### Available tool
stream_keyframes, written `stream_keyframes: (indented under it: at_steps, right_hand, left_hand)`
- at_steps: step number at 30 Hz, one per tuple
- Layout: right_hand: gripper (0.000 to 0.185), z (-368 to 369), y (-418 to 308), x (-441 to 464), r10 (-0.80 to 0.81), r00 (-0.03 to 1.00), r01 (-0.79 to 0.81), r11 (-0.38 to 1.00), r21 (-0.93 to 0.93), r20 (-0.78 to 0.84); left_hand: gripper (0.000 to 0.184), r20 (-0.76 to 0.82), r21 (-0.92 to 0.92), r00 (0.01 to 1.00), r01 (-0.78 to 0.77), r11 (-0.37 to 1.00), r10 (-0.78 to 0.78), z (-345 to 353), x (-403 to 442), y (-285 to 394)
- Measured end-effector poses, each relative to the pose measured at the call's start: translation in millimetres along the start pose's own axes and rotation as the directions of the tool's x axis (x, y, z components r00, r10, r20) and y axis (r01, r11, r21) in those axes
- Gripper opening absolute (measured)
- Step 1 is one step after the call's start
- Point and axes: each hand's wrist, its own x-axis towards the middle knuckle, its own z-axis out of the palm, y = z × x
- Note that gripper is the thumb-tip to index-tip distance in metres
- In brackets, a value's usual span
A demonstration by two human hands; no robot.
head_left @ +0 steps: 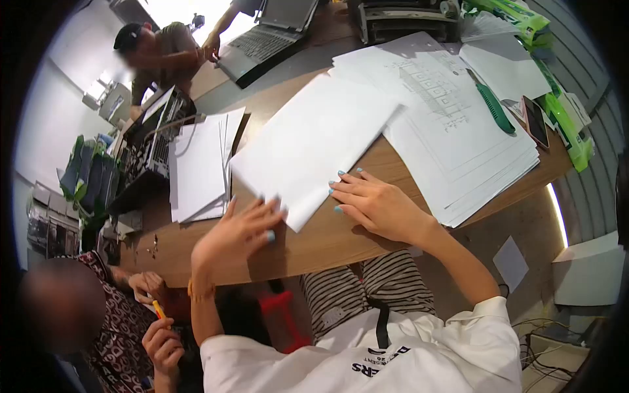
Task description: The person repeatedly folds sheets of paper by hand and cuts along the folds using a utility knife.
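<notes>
A folded white sheet of paper (308, 144) lies slanted on the wooden table in front of me. At its lower left edge is my left hand (239, 232), fingers spread and slightly blurred, so I cannot tell whether it touches the paper. My right hand (380, 206) rests flat with fingers stretched out, its fingertips at the paper's lower right edge. Neither hand holds anything. To the right, a stack of printed drawings (452, 118) lies partly under the folded sheet. A green utility knife (495, 105) rests on that stack.
A smaller paper pile (200, 167) lies at the left beside a black machine (151, 144). An open laptop (262, 49) is at the back, with a person's hand on it. A phone (535, 121) lies at the right edge. Another person at lower left holds a yellow object (159, 309).
</notes>
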Motion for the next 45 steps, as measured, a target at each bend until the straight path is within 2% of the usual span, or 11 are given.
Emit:
stream_keyframes:
  at_steps: [7,10,16,19,21,26,30,35,39,41,45]
  right_hand:
    - [0.036,-39.0,41.8,-0.7,0.078,0.997,-0.077,0.981,-0.175,0.000]
    - [0.043,-80.7,82.8,-7.5,0.330,0.944,-0.324,0.922,-0.212,-0.006]
    - [0.054,-129.4,199.3,-74.9,0.542,0.577,-0.808,0.271,-0.523,-0.611]
    - [0.042,-139.4,212.6,-98.4,0.852,0.316,-0.939,0.218,-0.267,-0.418]
    - [0.038,-128.7,223.8,-112.8,0.694,0.465,-0.880,0.293,-0.375,-0.549]
    - [0.036,-123.2,225.0,-118.6,0.325,0.643,-0.749,0.454,-0.483,-0.693]
    - [0.037,-127.3,189.9,-114.5,0.591,0.411,-0.832,0.555,-0.020,-0.694]
    - [0.029,-109.9,132.8,-117.6,0.690,0.409,-0.866,0.500,-0.014,-0.597]
    - [0.026,-104.5,117.7,-112.6,0.642,0.531,-0.843,0.465,-0.270,-0.553]
    - [0.029,-96.3,104.4,-98.5,0.327,0.730,-0.679,0.443,-0.585,-0.600]
    - [0.036,-67.9,47.8,-51.5,0.342,0.907,-0.412,0.844,-0.343,-0.246]
  left_hand:
    - [0.044,-0.153,-0.365,0.987,-0.099,0.926,0.046,-13.8,20.2,25.6]
    - [0.052,-0.326,0.184,0.925,-0.141,0.973,0.196,-14.0,64.0,15.3]
    - [0.052,-0.308,0.057,0.950,-0.043,0.997,0.058,-26.1,113.3,55.5]
    - [0.054,-0.287,0.009,0.957,-0.038,0.999,0.039,-24.3,125.6,53.0]
    - [0.057,-0.471,0.263,0.794,-0.290,0.920,0.385,4.1,137.5,31.4]
    - [0.056,-0.543,0.021,0.839,0.059,0.998,-0.038,13.4,131.4,29.0]
    - [0.053,-0.605,0.014,0.796,0.046,0.999,-0.029,14.5,130.9,11.7]
    - [0.034,-0.431,-0.056,0.902,-0.053,0.997,0.024,-13.7,119.8,-2.6]
    - [0.020,-0.501,-0.108,0.865,-0.076,0.991,0.012,-15.5,121.6,-1.5]
    - [0.015,-0.548,-0.065,0.836,-0.051,0.997,0.007,-7.2,127.4,2.6]
    - [0.005,-0.752,0.066,0.648,-0.102,0.993,0.117,8.7,140.0,2.7]
